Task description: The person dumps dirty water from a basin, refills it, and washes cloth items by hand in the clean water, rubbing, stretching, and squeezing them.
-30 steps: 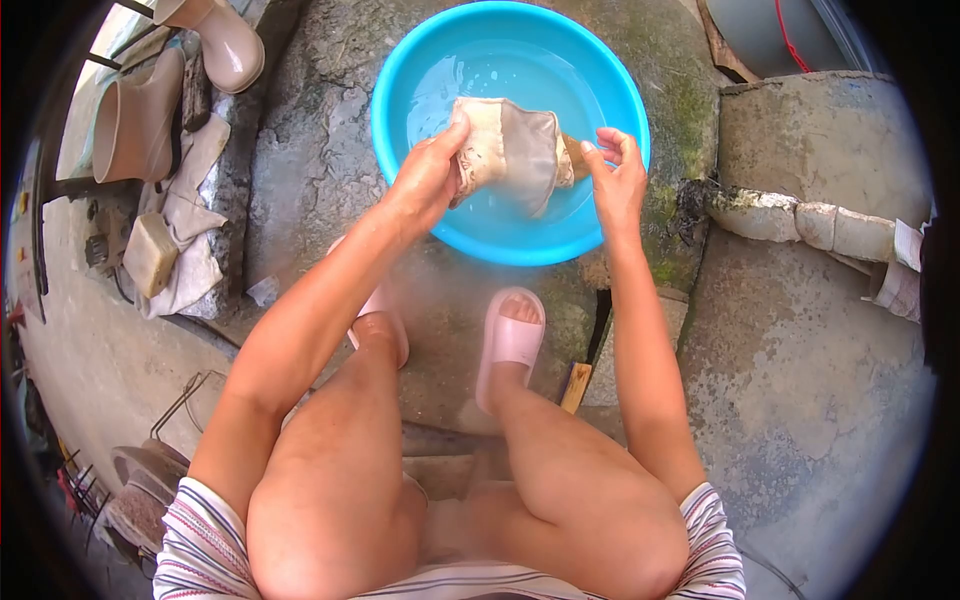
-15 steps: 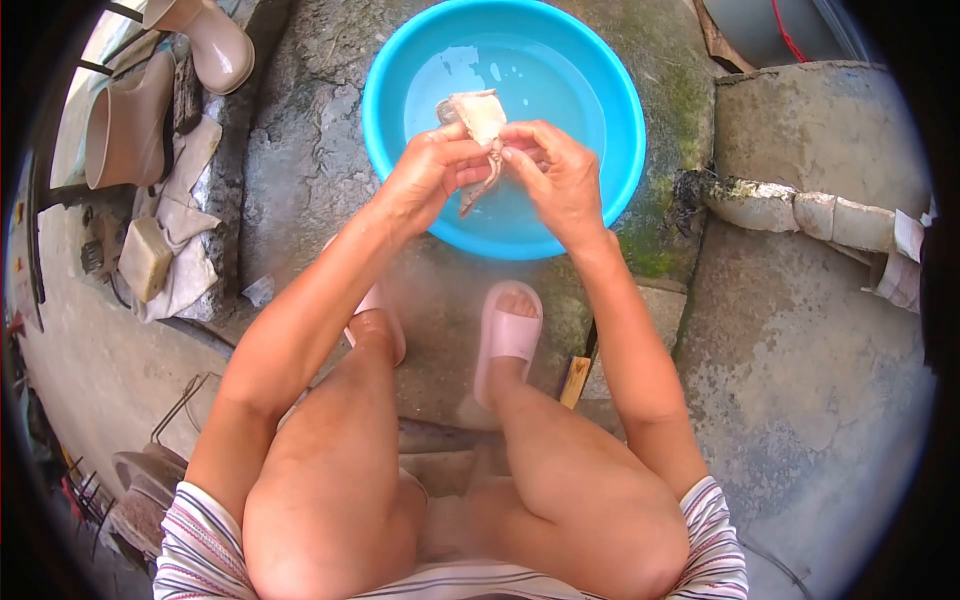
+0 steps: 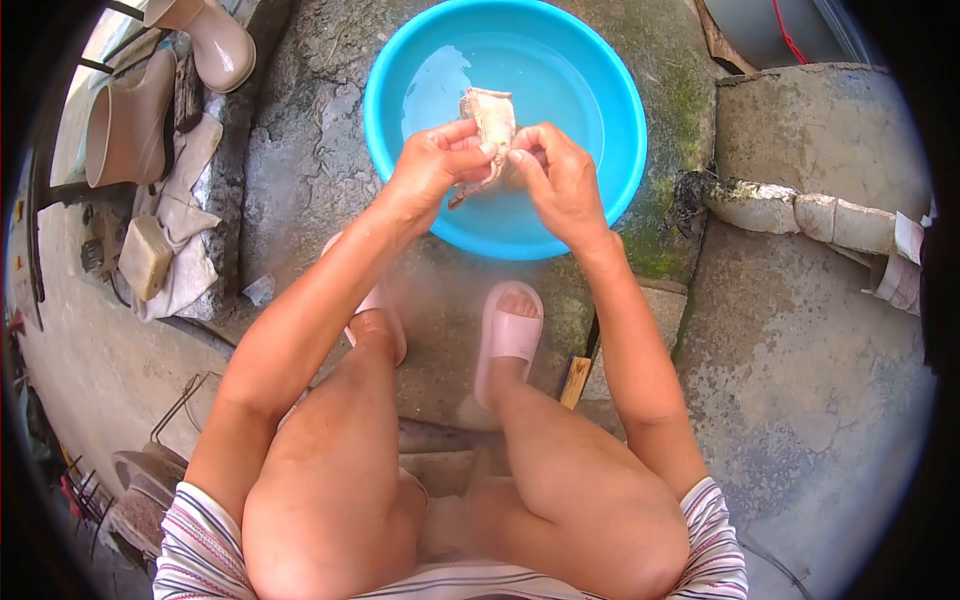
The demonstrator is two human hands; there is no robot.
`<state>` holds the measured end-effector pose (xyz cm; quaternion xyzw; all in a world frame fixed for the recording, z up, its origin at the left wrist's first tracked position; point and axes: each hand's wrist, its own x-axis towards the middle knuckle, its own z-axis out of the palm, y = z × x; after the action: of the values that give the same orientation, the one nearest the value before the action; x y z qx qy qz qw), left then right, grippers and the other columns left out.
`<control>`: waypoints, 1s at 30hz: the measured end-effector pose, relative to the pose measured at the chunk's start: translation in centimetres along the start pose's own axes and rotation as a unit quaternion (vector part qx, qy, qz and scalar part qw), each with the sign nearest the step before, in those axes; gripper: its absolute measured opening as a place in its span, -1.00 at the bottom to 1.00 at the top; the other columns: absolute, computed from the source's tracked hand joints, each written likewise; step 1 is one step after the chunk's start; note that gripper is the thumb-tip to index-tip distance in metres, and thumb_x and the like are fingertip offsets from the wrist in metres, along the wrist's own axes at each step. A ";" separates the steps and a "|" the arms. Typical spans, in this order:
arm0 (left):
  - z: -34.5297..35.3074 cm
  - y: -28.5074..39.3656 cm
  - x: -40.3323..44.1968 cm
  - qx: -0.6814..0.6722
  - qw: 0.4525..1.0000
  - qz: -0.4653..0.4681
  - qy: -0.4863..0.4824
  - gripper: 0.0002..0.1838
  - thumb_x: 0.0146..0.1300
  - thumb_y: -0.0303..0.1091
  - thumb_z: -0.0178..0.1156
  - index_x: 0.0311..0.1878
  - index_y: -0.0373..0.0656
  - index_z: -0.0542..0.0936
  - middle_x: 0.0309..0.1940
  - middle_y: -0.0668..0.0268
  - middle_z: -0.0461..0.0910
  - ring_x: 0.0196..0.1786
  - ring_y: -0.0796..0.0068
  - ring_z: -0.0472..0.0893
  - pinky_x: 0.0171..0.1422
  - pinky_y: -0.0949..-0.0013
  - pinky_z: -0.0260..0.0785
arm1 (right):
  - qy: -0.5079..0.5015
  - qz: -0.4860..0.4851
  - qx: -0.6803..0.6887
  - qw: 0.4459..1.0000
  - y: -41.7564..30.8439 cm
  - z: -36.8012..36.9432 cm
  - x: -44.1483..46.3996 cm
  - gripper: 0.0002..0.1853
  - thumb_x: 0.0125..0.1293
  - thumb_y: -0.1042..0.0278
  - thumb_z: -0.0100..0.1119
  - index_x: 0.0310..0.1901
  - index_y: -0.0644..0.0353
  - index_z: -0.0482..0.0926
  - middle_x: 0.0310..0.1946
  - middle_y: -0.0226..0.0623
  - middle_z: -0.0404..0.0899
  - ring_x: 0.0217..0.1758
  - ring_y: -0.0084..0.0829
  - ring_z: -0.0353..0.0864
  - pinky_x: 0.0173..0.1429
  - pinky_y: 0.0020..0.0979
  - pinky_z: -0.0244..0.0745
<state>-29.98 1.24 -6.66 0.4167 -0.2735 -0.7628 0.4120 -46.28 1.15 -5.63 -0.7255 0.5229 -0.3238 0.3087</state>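
Observation:
A small wet beige cloth [image 3: 494, 112] is bunched between both hands, above the water in a round blue basin [image 3: 377, 130]. My left hand [image 3: 437, 165] pinches its left side, thumb and fingers pressed together. From the right, my right hand [image 3: 556, 175] grips the cloth's edge between thumb and curled fingers. The two hands nearly touch. A twisted darker end of the cloth hangs down below my left fingers. The part between the fingertips is hidden.
Beige rubber boots [image 3: 130, 125] stand at the upper left, above a soap-like block [image 3: 145, 258] on a grey rag [image 3: 190, 278]. A pale pipe [image 3: 800, 215] runs along the concrete at the right. Pink slippers [image 3: 515, 335] are on the feet below the basin.
My right hand has moved left to meet my left hand. The cloth, spread out wide a second ago, is now gathered and narrow between them.

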 end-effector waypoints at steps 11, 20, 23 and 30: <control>-0.1 -0.2 0.0 0.064 0.998 0.015 0.025 -0.71 0.11 -0.47 0.12 -0.06 -0.27 0.48 -0.27 0.33 0.56 -0.24 0.63 0.51 -0.11 0.53 0.35 | -0.019 0.227 0.532 0.815 -0.1 -3.9 0.5 -0.87 0.18 0.36 0.08 -0.35 0.22 0.42 -0.37 -0.33 0.49 -0.41 -0.62 0.44 -0.36 -0.60 0.36; -1.0 -0.2 0.0 0.042 0.997 0.007 0.062 -0.72 0.10 -0.48 0.12 -0.08 -0.27 0.49 -0.28 0.32 0.57 -0.26 0.60 0.53 -0.12 0.55 0.36 | 0.175 0.163 0.467 0.852 5.1 -12.8 -1.5 -0.88 0.16 0.46 0.13 -0.28 0.21 0.44 -0.44 -0.34 0.51 -0.47 -0.59 0.43 -0.44 -0.62 0.34; -0.6 0.1 -0.2 0.044 0.997 0.005 0.069 -0.73 0.10 -0.48 0.12 -0.09 -0.27 0.49 -0.28 0.33 0.56 -0.26 0.61 0.53 -0.13 0.55 0.36 | 0.145 0.330 0.281 0.889 11.7 -15.4 -3.6 -0.82 0.25 0.39 0.01 -0.15 0.22 0.48 -0.37 -0.26 0.56 -0.46 -0.58 0.49 -0.43 -0.60 0.37; -0.6 -0.3 0.0 0.065 0.996 -0.005 0.063 -0.74 0.09 -0.46 0.15 -0.11 -0.25 0.50 -0.30 0.35 0.57 -0.27 0.62 0.53 -0.14 0.55 0.36 | 0.326 0.368 0.131 0.861 14.8 -13.9 -6.1 -0.75 0.15 0.53 0.04 -0.11 0.29 0.48 -0.44 -0.28 0.59 -0.58 -0.67 0.43 -0.52 -0.65 0.31</control>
<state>-29.55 1.34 -7.19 0.4910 -0.2941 -0.7178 0.3964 -67.07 1.64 -9.78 -0.2864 0.7751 -0.4703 0.3098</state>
